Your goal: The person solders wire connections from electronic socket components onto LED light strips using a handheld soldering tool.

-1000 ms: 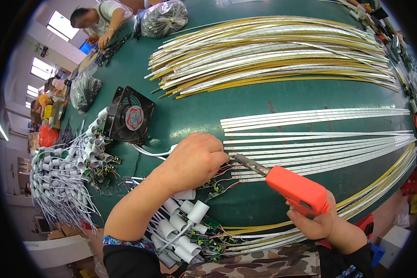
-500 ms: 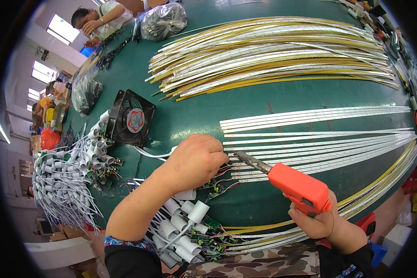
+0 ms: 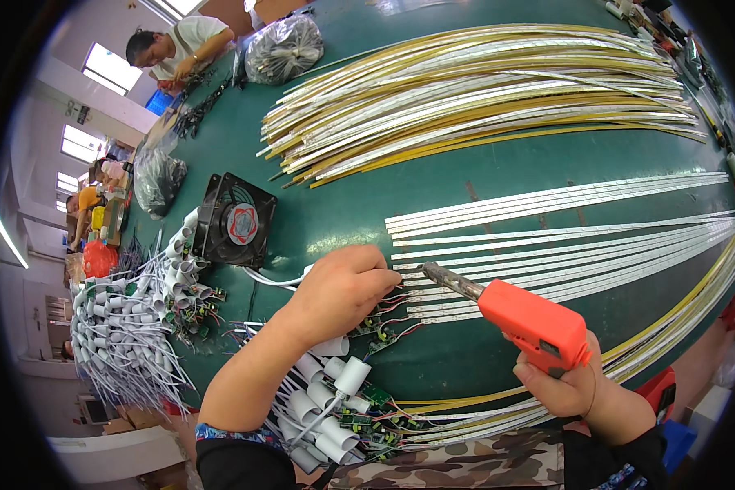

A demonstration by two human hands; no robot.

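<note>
My right hand is wrapped round the handle of a red soldering gun. The gun's dark metal tip points left, right by the ends of several slim white LED strips laid side by side. My left hand is closed in a pinch at those same strip ends, close to the tip; what sits between its fingertips is hidden. Thin red and white wires run from beneath that hand to the strips. Small green circuit boards and white lamp caps lie below my left forearm.
A black fan stands beyond my left hand. Many white caps with cables are heaped at the left. A large pile of white and yellow strips lies at the far side. Bagged parts and a co-worker are at the far left.
The soldering gun has shifted slightly right, its tip a little farther from my left fingers. My left hand keeps its pinch. The co-worker's raised hand has come down, and the view has tilted slightly.
</note>
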